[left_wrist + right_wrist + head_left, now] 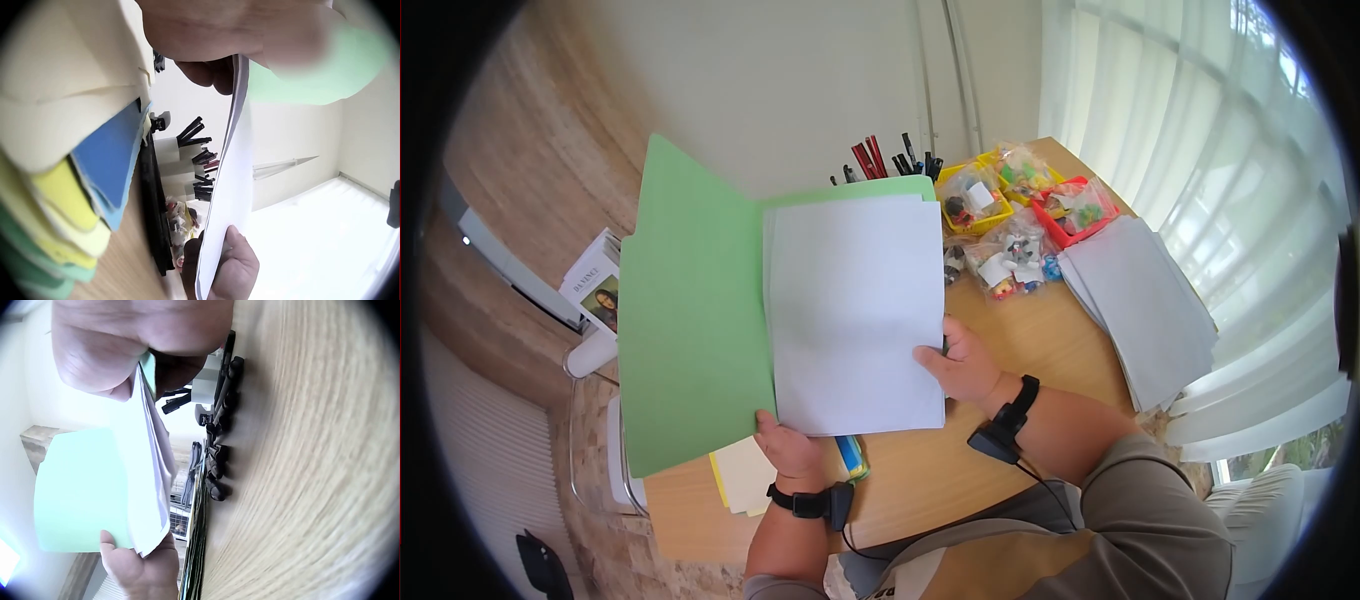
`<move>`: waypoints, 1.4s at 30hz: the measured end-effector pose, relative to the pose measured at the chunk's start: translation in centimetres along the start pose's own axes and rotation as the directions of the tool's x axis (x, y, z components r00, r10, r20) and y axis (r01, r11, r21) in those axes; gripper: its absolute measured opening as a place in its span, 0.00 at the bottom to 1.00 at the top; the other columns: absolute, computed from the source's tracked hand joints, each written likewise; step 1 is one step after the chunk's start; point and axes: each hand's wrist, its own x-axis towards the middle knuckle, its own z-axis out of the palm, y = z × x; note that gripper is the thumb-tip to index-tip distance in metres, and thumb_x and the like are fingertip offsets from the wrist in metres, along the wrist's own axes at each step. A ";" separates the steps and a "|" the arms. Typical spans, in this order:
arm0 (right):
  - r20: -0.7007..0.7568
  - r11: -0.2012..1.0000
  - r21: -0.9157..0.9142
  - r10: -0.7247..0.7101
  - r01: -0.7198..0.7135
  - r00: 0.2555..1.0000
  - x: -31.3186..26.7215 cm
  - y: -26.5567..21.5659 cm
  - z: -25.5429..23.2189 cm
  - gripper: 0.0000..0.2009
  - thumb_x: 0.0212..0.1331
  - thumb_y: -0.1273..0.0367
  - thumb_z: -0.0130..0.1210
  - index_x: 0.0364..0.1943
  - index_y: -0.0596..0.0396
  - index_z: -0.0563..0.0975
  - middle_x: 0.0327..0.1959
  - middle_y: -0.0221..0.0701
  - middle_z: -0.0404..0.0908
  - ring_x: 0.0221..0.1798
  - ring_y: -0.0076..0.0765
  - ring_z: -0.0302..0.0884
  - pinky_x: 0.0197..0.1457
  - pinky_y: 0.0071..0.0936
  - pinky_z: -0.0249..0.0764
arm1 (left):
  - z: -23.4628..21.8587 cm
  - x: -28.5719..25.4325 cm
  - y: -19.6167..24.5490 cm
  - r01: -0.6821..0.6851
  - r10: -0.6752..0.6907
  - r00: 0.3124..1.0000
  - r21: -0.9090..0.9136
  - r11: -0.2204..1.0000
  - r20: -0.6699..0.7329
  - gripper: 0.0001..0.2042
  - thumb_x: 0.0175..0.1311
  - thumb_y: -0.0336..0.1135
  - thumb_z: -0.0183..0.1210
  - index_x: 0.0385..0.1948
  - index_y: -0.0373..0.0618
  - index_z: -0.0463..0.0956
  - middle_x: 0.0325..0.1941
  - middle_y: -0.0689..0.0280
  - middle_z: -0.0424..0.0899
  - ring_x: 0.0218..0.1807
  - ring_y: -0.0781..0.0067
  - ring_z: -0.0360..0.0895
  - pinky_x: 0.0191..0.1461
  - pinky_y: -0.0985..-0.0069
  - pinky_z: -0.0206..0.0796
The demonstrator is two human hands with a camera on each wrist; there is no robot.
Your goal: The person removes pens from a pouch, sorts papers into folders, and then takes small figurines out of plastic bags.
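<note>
A green folder [690,320] is spread open above the table, with a stack of white sheets [855,310] lying on its right half. My left hand [790,448] grips the folder's lower edge near the fold, thumb on the front. At the right edge my right hand [965,365] pinches sheets and folder, thumb over the paper and fingers behind. In the left wrist view the papers [228,169] stand edge-on between both hands. The right wrist view shows the green cover [81,494] angled away from the sheets [147,481].
Behind the folder are pens [870,158]. Yellow baskets [980,222] and a red basket [1085,237] hold bagged items. A paper pile [1145,300] lies at the table's right. Cream, blue and yellow folders [112,156] lie at the near left. A book [595,285] stands at left.
</note>
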 end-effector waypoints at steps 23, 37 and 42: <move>-0.063 1.000 -0.027 -0.010 0.008 0.998 0.4 1.5 -0.3 0.15 0.67 0.72 0.49 0.56 0.60 0.69 0.47 0.32 0.77 0.49 0.24 0.74 0.53 0.27 0.73 | 1.0 0.0 0.9 0.011 -0.016 0.995 -0.049 0.999 -0.101 0.21 0.76 0.42 0.39 0.59 0.35 0.65 0.58 0.57 0.75 0.56 0.60 0.76 0.57 0.65 0.72; -0.180 0.985 -0.059 -0.167 0.159 0.969 1.6 2.4 -1.8 0.16 0.69 0.73 0.48 0.59 0.58 0.68 0.52 0.31 0.76 0.54 0.25 0.71 0.58 0.26 0.69 | -12.8 -1.5 12.1 0.048 0.289 0.914 0.785 0.618 -0.284 0.17 0.58 0.17 0.49 0.50 0.31 0.75 0.52 0.55 0.81 0.55 0.61 0.78 0.58 0.68 0.68; -0.174 0.990 0.085 -0.098 0.114 0.980 1.9 2.6 -1.6 0.16 0.69 0.73 0.48 0.59 0.58 0.68 0.53 0.31 0.76 0.54 0.24 0.71 0.58 0.26 0.69 | -19.4 -4.3 8.0 -0.194 0.103 0.981 0.902 0.385 0.167 0.21 0.53 0.14 0.46 0.49 0.36 0.78 0.55 0.53 0.79 0.59 0.57 0.75 0.65 0.71 0.65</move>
